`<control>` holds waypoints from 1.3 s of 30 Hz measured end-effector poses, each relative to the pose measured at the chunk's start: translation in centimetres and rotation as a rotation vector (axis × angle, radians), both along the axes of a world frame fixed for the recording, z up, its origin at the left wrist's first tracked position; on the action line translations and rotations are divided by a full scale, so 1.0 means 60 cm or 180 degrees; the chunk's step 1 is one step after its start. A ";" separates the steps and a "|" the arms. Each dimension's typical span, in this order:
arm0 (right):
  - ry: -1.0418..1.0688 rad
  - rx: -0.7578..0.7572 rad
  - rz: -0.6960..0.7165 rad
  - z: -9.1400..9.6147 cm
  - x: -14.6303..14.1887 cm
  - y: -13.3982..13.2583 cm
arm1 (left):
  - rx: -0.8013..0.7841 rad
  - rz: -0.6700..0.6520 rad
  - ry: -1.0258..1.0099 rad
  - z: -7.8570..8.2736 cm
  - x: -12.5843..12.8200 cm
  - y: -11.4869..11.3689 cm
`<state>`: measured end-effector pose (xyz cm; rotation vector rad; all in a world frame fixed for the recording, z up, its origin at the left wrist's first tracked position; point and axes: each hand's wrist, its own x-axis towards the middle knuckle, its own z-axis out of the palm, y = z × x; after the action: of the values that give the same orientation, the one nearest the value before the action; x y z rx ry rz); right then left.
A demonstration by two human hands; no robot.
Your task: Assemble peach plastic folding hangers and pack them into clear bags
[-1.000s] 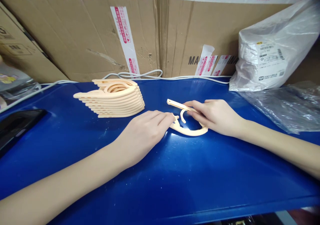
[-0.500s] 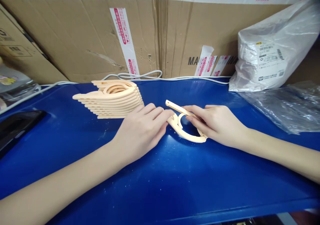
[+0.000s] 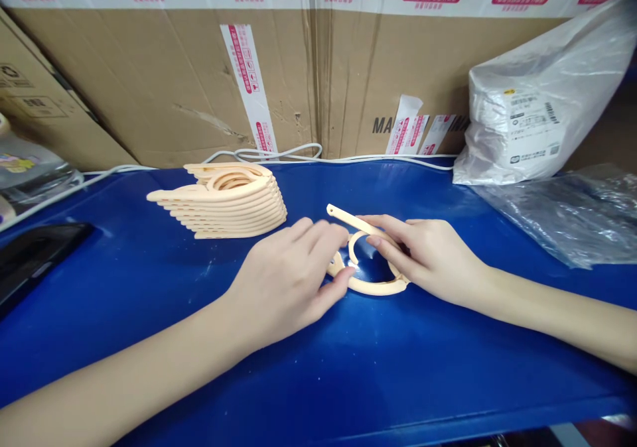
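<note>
Just to the right of the stack of cream hangers (image 3: 229, 211), and slightly nearer the person, one separate cream hanger (image 3: 378, 289) lies between two bare hands on the blue tabletop (image 3: 348, 381). On its side toward the stack, the left hand (image 3: 293, 271) has thumb and fingers parted wide around the hanger's end; whether the fingertips press on it cannot be told. Farther right from the stack, the right hand (image 3: 428, 251) pinches the hanger's straight arm (image 3: 355, 220) between thumb and fingers, a narrow hold, with the arm's holed tip pointing back toward the stack. The curved hook (image 3: 352, 248) shows between the hands.

Behind the stack run a white cable (image 3: 348, 161) and a cardboard box (image 3: 174, 75) with printed tape. Well to the stack's right stands a white plastic bag (image 3: 582, 75) bearing a label, clear plastic (image 3: 557, 215) just beside it. Left of the stack lies a black object (image 3: 42, 258).
</note>
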<state>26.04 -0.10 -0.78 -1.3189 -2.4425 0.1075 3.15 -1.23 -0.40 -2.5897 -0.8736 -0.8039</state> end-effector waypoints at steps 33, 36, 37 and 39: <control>0.0845 -0.0679 0.0650 0.002 -0.010 -0.007 | -0.1504 0.0482 -0.1255 -0.009 -0.002 -0.008; 0.0660 -0.0092 0.1025 -0.001 -0.007 -0.002 | -0.1442 0.0603 -0.1157 -0.007 -0.008 0.002; 0.0538 0.0095 0.1116 -0.002 -0.006 0.000 | -0.1422 0.0604 -0.1094 -0.005 -0.010 0.006; 0.0219 0.0308 0.1232 -0.005 -0.005 0.003 | -0.1361 0.0598 -0.0962 0.000 -0.014 0.012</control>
<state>25.73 0.11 -1.05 -0.7769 -2.5767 0.1283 2.32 -0.50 -0.43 -2.7145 -1.4983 -1.0684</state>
